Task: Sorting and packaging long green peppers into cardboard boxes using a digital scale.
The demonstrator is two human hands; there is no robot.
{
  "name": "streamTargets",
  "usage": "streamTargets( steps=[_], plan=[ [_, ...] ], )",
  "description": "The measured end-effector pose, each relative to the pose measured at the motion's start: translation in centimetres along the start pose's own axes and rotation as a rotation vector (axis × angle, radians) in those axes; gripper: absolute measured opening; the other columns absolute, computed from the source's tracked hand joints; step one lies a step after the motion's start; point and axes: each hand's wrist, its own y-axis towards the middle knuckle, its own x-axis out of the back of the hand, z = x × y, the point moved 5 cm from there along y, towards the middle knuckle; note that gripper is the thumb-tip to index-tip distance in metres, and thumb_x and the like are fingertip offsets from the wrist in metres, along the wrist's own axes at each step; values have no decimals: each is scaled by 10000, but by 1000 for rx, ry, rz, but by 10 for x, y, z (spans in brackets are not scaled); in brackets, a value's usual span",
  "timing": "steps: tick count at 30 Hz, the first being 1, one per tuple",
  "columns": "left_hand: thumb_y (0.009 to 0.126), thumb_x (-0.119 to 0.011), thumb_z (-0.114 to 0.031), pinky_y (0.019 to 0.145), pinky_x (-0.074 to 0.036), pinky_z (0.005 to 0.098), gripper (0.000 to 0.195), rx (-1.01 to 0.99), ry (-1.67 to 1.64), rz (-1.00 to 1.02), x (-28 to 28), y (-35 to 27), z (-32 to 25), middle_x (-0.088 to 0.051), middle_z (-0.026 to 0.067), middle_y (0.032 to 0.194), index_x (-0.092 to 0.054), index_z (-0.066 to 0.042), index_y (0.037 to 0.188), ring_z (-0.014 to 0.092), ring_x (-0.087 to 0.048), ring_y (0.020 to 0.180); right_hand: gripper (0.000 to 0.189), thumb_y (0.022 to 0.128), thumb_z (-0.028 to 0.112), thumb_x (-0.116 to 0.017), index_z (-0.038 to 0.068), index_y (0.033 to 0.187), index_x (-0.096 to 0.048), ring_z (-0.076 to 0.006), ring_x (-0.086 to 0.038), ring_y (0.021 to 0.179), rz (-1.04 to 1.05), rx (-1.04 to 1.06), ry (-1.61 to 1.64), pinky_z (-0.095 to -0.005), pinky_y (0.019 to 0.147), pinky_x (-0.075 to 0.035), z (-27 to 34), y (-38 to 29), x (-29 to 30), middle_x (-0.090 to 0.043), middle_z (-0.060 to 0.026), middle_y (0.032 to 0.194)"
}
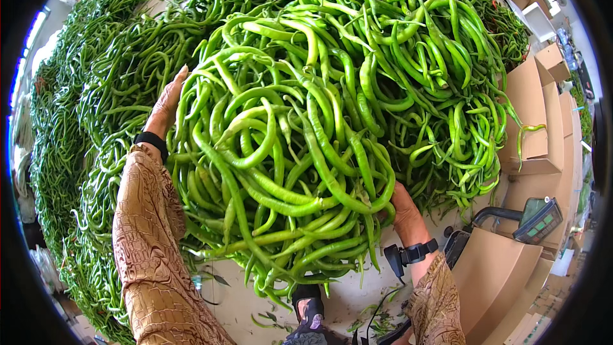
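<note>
A big armful of long, curled green chili peppers (282, 153) is held between my two hands, in front of my body and above the pale floor. My left hand (168, 98) presses along the left side of the bundle, fingers pointing away from me. On the lower right, my right hand (407, 213) supports it; its fingers are hidden under the peppers. Loose pepper ends hang below the bundle, over my shoe (308, 304). Right behind it rises a larger heap of the same peppers (421, 43); where bundle and heap part is hard to see.
More pepper heaps (119, 91) cover the left and far side. To the right stand open cardboard boxes (527, 110) and a digital scale (539, 220), its display on an arm. A dark cable (378, 309) and leaf scraps lie on the floor (239, 292) by my feet.
</note>
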Motion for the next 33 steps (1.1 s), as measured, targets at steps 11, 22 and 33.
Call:
streamTargets(
  steps=[11, 22, 33],
  plan=[
    [965, -525, -349, 787, -513, 317, 402, 93, -316, 87, -42, -42, -12, -670, 38, 1067, -566, -65, 1247, 128, -618, 881, 427, 932, 330, -537, 60, 1263, -551, -156, -632, 992, -11, 55, -33, -281, 819, -529, 9, 39, -38, -635, -65, 1158],
    [958, -531, -346, 798, -506, 320, 413, -184, 203, 22, 46, -98, 26, -662, 50, 1080, -556, -63, 1256, 142, -613, 899, 442, 937, 301, -533, 57, 1306, -505, -164, -623, 1017, 39, 55, -47, -297, 850, -526, -22, 8, -12, -611, -76, 1194],
    [949, -537, -344, 811, -499, 323, 426, -472, 801, -20, 54, -146, 34, -653, 64, 1095, -546, -60, 1266, 157, -608, 920, 466, 943, 271, -530, 54, 1349, -459, -173, -613, 1042, 74, 58, -29, -312, 880, -523, -80, -54, 15, -588, -86, 1231]
  ],
)
